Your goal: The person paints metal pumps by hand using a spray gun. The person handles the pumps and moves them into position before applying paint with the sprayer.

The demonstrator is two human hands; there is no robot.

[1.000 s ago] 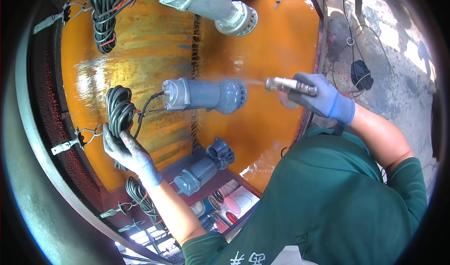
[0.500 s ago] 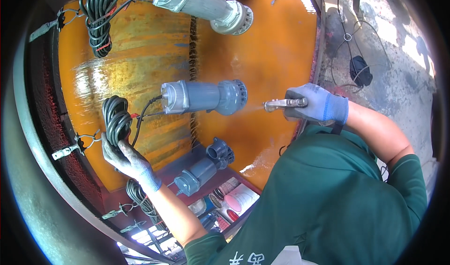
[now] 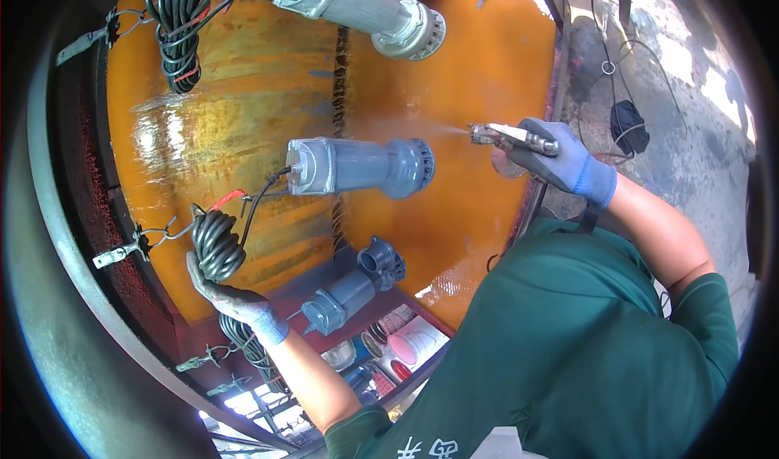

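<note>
A grey pump body (image 3: pixel 357 167) hangs in front of an orange, paint-streaked panel (image 3: pixel 471 94). My right hand (image 3: pixel 556 163), in a blue glove, grips a metal spray gun (image 3: pixel 511 137) just right of the pump's flared end, and a fine mist leaves its nozzle toward the pump. My left hand (image 3: pixel 231 297), in a paint-stained glove, holds a black coiled cable (image 3: pixel 216 244) from below. That cable runs up to the pump's rear cap.
Another grey pump (image 3: pixel 361 8) and cable coil (image 3: pixel 178 21) hang above, a third pump (image 3: pixel 353 288) hangs below. Metal clips (image 3: pixel 122 248) sit on the rusty frame at left. Paint cans (image 3: pixel 410 345) stand below. Concrete floor with a black object (image 3: pixel 629 126) lies right.
The spray gun has risen from beside the pump's lower end to above its flared end. My left hand has dropped lower with the coil, and the pump has shifted slightly right.
</note>
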